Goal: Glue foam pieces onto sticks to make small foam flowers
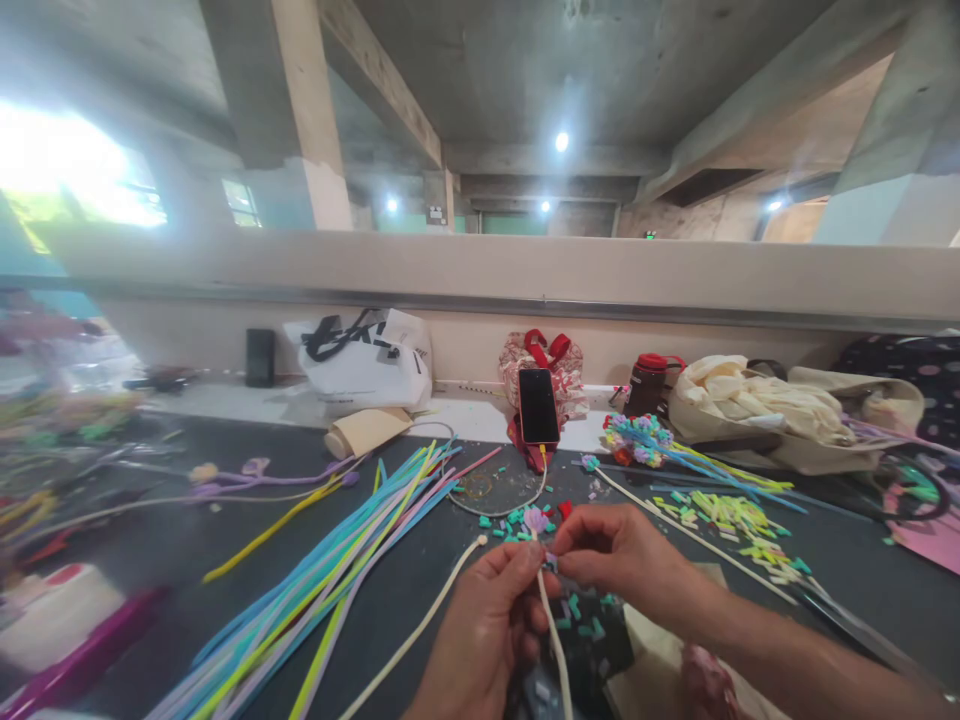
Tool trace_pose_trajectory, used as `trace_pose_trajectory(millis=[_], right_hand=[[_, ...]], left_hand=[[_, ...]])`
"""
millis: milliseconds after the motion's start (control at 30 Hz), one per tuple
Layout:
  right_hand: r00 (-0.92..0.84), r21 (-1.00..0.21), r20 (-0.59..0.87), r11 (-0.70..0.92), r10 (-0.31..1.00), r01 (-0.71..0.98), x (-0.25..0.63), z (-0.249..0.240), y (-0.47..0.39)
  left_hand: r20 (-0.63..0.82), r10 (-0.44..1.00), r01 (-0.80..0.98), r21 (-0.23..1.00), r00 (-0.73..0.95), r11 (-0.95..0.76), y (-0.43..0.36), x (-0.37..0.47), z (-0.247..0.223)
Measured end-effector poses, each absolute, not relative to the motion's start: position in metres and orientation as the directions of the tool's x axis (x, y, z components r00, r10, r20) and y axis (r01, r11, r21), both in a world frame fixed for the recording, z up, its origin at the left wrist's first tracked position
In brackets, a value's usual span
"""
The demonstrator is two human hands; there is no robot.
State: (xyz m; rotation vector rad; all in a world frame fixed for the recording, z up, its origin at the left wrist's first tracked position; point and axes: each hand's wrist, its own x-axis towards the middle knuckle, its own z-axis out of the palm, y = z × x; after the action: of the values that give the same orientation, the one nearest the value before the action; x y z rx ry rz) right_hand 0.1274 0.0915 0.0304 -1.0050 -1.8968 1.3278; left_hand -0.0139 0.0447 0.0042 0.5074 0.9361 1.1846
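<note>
My left hand [487, 620] is closed around a cream fuzzy stem [556, 640], which hangs down past my palm. A small lilac tuft [535, 520] tops the stem just above my fingertips. From the right, my right hand [626, 555] pinches at a small light purple piece [550, 562] beside the stem; my fingers partly cover it. Short teal pieces [510, 525] lie behind my hands, with a red piece [565, 509] near them. Another cream stem [420, 630] rests to the left of my left hand.
Long blue, yellow and lilac stems [352, 560] spread across the left. A phone [538, 405] stands ahead on a cable. At right are a flower bunch [637, 440], yellow-green cut pieces [727, 515], a dark bottle [648, 385] and a cloth bag [795, 450]. A white bag [375, 365] stands behind.
</note>
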Motion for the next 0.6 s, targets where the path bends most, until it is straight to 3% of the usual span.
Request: trace_pose_trajectory(millis=[300,600], right_hand=[[-0.496,-0.8,0.16,0.407,0.853,0.44,0.121,0.036,0.086],[-0.513,-0.69,0.3,0.554,0.805,0.465,0.128,0.037,0.08]], left_hand=[[-0.346,0.938,-0.517,0.798,0.028,0.31,0.049,-0.014,-0.005],[-0.342,0.929,-0.536,0.763,0.142,0.362,0.047,-0.013,-0.003]])
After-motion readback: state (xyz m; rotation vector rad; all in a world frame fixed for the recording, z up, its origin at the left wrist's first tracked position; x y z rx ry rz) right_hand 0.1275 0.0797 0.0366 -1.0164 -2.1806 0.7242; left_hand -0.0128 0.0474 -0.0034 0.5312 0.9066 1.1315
